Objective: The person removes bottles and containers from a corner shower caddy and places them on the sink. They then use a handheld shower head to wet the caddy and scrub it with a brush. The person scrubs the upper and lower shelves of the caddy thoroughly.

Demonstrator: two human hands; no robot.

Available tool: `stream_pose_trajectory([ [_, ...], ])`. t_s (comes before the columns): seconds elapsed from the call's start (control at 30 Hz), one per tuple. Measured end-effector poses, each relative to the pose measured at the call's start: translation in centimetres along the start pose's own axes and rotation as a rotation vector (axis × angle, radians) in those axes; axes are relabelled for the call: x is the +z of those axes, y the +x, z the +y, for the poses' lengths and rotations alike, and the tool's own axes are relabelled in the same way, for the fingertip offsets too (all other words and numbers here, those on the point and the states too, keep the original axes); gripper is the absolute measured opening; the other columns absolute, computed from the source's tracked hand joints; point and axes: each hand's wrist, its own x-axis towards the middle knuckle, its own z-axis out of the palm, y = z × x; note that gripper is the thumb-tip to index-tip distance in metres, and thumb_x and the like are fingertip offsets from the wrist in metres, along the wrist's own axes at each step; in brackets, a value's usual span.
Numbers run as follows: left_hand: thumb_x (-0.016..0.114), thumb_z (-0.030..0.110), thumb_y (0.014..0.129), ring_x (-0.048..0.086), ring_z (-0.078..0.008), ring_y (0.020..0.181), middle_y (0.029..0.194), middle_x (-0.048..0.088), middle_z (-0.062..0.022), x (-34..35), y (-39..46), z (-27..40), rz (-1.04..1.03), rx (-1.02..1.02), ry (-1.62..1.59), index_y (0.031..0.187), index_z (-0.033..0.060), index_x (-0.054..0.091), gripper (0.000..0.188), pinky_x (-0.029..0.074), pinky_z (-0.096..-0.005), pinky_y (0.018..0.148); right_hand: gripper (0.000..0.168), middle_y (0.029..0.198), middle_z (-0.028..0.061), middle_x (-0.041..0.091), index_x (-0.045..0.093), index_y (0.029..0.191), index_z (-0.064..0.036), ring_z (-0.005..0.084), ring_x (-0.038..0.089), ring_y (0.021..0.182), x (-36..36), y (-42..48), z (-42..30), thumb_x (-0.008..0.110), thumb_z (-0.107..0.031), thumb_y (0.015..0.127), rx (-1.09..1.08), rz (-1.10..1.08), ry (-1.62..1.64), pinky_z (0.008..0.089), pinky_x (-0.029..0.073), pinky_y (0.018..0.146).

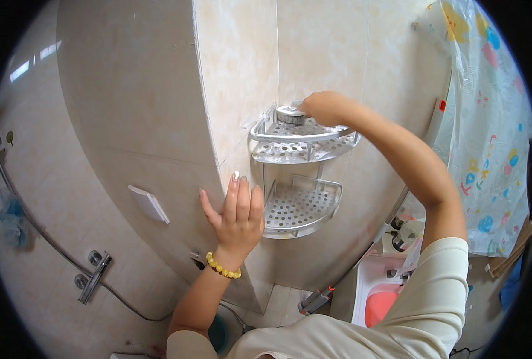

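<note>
A two-tier metal corner shelf with a perforated upper tier and lower tier is mounted where the tiled walls meet. My right hand reaches over the upper tier's rail. Its fingers grip the right side of a round white-and-grey object, possibly a scrubbing brush, which rests at the tier's back left; the fingertips are partly hidden. White residue marks the upper tier. My left hand is raised beside the wall's outer corner, left of the lower tier, fingers apart and holding nothing. Whether it touches the wall is unclear.
A wall switch plate and a shower mixer with a hose are on the left. A patterned plastic curtain hangs at right. Below it stand a washbasin holding a pink basin, and grey-handled tools.
</note>
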Motion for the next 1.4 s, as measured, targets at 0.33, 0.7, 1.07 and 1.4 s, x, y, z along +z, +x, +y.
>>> stream_pose_trajectory([
  [0.33, 0.058, 0.007, 0.078, 0.047, -0.0251, 0.129, 0.124, 0.053, -0.0071, -0.2, -0.2, 0.0, -0.021, 0.006, 0.015, 0.113, 0.0124, 0.054, 0.036, 0.023, -0.07, 0.109, 0.029, 0.107, 0.0186, 0.069, 0.065, 0.122, -0.008, 0.0304, 0.064, 0.089, -5.5, -9.4, 1.9, 0.054, -0.012, 0.095, 0.061, 0.121, 0.307, 0.0363, 0.049, 0.083],
  [0.7, 0.061, 0.008, 0.077, 0.041, -0.0216, 0.135, 0.127, 0.052, -0.0036, 0.1, -0.5, -0.3, -0.019, 0.009, 0.07, 0.117, 0.0159, 0.053, 0.042, 0.019, -0.0657, 0.112, 0.04, 0.097, -0.0025, 0.066, 0.061, 0.131, -0.009, 0.0073, 0.053, 0.082, 10.3, -28.0, -6.0, 0.055, 0.0, 0.092, 0.628, 0.51, 0.932, 0.0243, 0.046, 0.076],
  [1.07, 0.062, 0.01, 0.076, 0.041, -0.0212, 0.135, 0.126, 0.052, -0.002, 0.5, -0.5, 0.0, -0.012, 0.019, 0.088, 0.116, 0.0176, 0.054, 0.042, 0.02, -0.0638, 0.112, 0.042, 0.083, 0.0184, 0.061, 0.061, 0.127, -0.016, 0.0382, 0.065, 0.069, 19.9, -25.3, -18.5, 0.055, -0.006, 0.086, 0.604, 0.251, 0.424, 0.0482, 0.052, 0.065],
  [1.4, 0.059, 0.011, 0.079, 0.045, -0.0207, 0.132, 0.121, 0.054, -0.0016, 0.6, -0.2, 0.3, 0.033, 0.018, 0.058, 0.109, 0.0166, 0.054, 0.031, 0.022, -0.067, 0.109, 0.05, 0.081, 0.0175, 0.063, 0.055, 0.133, -0.012, 0.0311, 0.068, 0.07, 18.3, -23.0, -18.5, 0.053, -0.004, 0.084, 0.373, 0.093, 0.131, 0.0429, 0.055, 0.057],
])
